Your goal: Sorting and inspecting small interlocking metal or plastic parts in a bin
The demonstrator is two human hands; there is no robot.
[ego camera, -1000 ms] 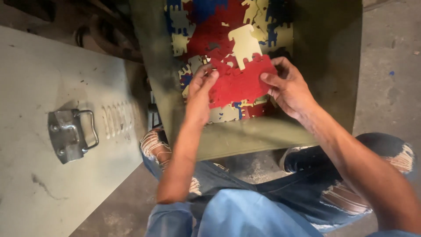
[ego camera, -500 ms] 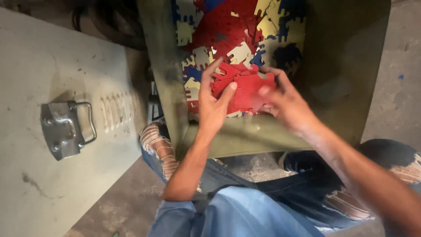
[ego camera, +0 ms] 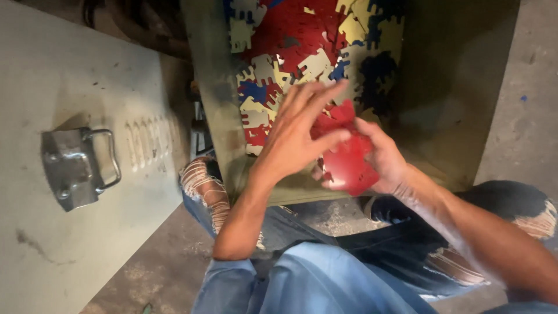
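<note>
my right hand (ego camera: 386,160) grips a red puzzle-edged sheet (ego camera: 349,163) over the green box's near rim (ego camera: 279,189). my left hand (ego camera: 299,131) lies on the sheet, fingers spread wide. at twelve o'clock, red, cream and blue pieces (ego camera: 302,52) fill the box. at nine, a metal latch (ego camera: 72,168).

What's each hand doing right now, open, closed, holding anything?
Left hand: open, fingers spread, resting on the stack of red pieces.
Right hand: closed around the stack of red pieces, holding it from below.
</note>
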